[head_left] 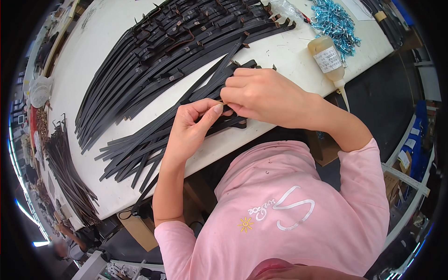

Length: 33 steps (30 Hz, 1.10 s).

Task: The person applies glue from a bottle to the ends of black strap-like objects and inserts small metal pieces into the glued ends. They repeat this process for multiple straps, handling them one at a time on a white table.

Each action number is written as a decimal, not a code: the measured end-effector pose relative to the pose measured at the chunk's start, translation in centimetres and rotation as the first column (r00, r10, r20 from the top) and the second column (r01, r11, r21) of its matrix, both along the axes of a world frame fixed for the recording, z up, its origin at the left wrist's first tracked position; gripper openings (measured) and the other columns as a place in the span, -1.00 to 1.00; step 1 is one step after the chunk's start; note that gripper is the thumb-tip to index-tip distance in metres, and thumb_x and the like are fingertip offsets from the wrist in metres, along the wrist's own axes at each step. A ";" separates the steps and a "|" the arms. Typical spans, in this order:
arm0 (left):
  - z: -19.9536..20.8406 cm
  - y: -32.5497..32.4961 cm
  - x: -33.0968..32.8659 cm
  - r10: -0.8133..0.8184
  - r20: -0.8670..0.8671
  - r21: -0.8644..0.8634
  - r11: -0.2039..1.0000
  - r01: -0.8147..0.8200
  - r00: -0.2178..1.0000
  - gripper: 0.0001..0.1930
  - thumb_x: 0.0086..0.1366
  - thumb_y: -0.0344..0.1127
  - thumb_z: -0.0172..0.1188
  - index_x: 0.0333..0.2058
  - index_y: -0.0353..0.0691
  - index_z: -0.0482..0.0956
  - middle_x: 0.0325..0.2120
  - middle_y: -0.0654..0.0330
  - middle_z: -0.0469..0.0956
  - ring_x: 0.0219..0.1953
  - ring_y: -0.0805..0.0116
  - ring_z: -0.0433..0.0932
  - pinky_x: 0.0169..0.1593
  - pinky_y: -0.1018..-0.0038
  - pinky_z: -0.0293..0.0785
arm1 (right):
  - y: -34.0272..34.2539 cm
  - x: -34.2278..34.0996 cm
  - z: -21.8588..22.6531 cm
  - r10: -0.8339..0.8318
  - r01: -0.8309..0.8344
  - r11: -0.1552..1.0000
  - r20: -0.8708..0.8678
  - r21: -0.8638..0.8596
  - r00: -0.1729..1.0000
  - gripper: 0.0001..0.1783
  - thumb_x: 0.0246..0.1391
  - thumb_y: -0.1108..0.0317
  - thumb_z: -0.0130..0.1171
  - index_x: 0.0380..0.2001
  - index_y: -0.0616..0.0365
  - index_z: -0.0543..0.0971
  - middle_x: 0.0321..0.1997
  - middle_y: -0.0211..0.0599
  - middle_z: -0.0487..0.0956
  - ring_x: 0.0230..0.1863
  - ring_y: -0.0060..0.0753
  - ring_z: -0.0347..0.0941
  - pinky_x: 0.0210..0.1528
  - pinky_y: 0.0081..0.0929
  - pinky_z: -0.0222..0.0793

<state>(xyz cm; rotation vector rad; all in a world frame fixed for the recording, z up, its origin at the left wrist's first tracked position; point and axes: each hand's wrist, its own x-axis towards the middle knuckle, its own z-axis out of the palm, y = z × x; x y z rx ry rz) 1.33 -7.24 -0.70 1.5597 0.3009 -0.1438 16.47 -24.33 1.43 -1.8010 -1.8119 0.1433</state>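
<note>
My left hand (pixel 192 122) and my right hand (pixel 261 95) meet over the near edge of the white table (pixel 261 130). Both are closed, thumbs and fingertips pinching the end of a narrow strap (pixel 221 102), which shows a tan strip between them. Most of that strap is hidden by my fingers. Under and around my hands lies a loose pile of black flat straps (pixel 144 140), their free ends fanned toward the left. My right hand covers part of this pile.
A larger fan of black straps (pixel 154 65) with loops spreads across the far side. At the right are a glue-like bottle (pixel 326 58) with its nozzle past the table edge and a heap of blue metal-hooked pieces (pixel 333 25). Dark thin strips (pixel 70 172) hang at the left edge.
</note>
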 end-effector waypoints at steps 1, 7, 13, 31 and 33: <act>-0.1 0.0 -0.1 0.005 -0.003 0.004 1.000 -0.005 1.000 -0.75 0.48 -0.34 0.12 -0.20 -0.42 0.69 -0.35 0.27 0.69 -0.30 0.67 0.47 -0.15 0.65 0.42 | 0.1 -0.2 0.2 0.029 -0.030 0.999 0.092 0.011 0.995 -0.86 -0.06 0.41 0.30 -0.38 0.14 0.58 -0.49 -0.30 0.53 -0.30 -0.25 0.51 -0.24 -0.27 0.50; -0.1 0.0 0.0 0.001 -0.015 0.021 1.000 -0.001 1.000 -0.76 0.48 -0.34 0.13 -0.21 -0.42 0.69 -0.36 0.29 0.68 -0.31 0.68 0.45 -0.17 0.64 0.40 | 0.3 -0.1 -1.4 -0.101 0.110 0.986 -0.072 0.127 0.992 -0.86 -0.11 0.54 0.29 -0.45 0.15 0.53 -0.51 -0.35 0.46 -0.38 -0.32 0.46 -0.31 -0.36 0.44; 0.1 0.1 0.0 -0.013 -0.009 -0.021 1.000 0.013 1.000 -0.76 0.48 -0.34 0.12 -0.17 -0.42 0.68 -0.33 0.28 0.69 -0.27 0.66 0.47 -0.09 0.63 0.42 | -2.4 1.6 1.3 -0.111 -0.009 0.980 -0.587 -0.199 0.802 -0.96 0.06 0.49 0.24 -0.38 0.21 0.61 -0.45 -0.38 0.59 -0.42 -0.49 0.52 -0.35 -0.53 0.43; -0.7 -0.3 0.0 -0.012 0.058 0.082 0.997 0.008 0.998 -0.76 0.47 -0.34 0.13 -0.20 -0.43 0.68 -0.38 0.29 0.69 -0.31 0.68 0.48 -0.18 0.65 0.42 | 0.0 -0.9 -1.3 0.009 -0.018 0.991 0.071 0.131 0.997 -0.75 -0.22 0.50 0.33 -0.42 0.17 0.47 -0.44 -0.32 0.42 -0.35 -0.21 0.44 -0.25 -0.31 0.44; -0.5 -0.4 0.1 -0.011 0.053 0.069 0.998 0.008 0.999 -0.76 0.47 -0.34 0.13 -0.20 -0.43 0.68 -0.37 0.29 0.69 -0.31 0.68 0.47 -0.18 0.65 0.42 | 0.0 -0.9 -2.0 -0.014 -0.004 0.984 0.094 0.181 0.995 -0.76 -0.21 0.52 0.33 -0.42 0.18 0.48 -0.44 -0.32 0.44 -0.36 -0.21 0.45 -0.29 -0.32 0.44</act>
